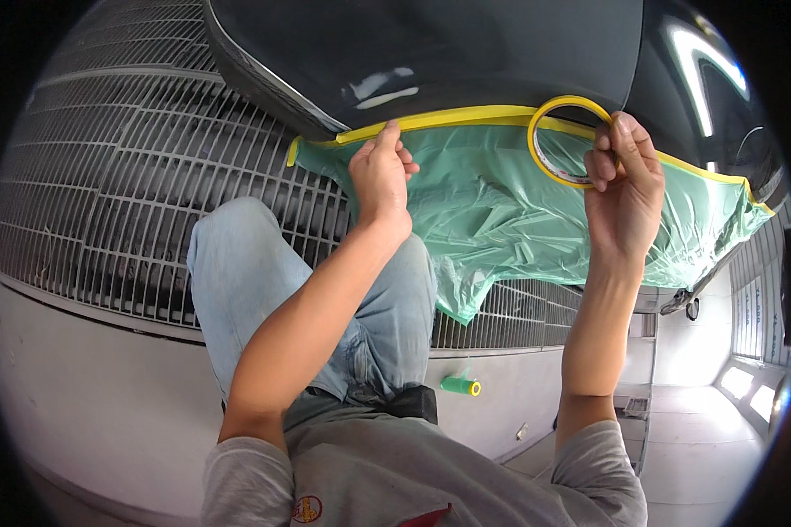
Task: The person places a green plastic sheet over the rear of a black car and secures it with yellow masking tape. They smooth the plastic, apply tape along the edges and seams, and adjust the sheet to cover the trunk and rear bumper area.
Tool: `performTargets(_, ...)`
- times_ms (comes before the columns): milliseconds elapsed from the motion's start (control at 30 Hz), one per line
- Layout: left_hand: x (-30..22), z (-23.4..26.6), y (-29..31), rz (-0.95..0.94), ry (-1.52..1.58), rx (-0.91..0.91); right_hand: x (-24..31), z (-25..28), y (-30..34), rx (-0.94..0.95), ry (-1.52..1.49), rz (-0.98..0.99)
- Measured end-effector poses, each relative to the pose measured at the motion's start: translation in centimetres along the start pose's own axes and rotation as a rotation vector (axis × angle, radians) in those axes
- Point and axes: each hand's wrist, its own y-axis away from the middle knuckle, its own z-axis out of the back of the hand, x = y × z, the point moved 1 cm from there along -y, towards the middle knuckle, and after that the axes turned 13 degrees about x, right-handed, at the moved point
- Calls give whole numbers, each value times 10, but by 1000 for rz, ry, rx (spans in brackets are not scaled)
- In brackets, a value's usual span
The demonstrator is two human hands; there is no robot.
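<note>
Right grip (626,189) pinches round tape (574,100) near crinkled film (501,211).

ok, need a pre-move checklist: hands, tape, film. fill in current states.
1. Tape roll gripped: ok, the right hand holds it by the ring's right side.
2. Left hand at the tape line: ok, fingertips by the yellow strip near its left end.
3. Strip spans from left hand to roll: ok, no obvious twist.
4. Strip stuck down along the dark panel: cannot tell, contact isn't readable from this view.
5. Green film hanging below the tape line: ok.
6. Film smooth: not ok, visibly creased.
</note>
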Motion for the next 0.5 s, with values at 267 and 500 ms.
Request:
performTargets(267,0,-34,15,17,-26,83,0,1,2,8,-16,21)
performTargets(500,-2,-50,23,51,-44,191,2,5,5,-14,-9,-10)
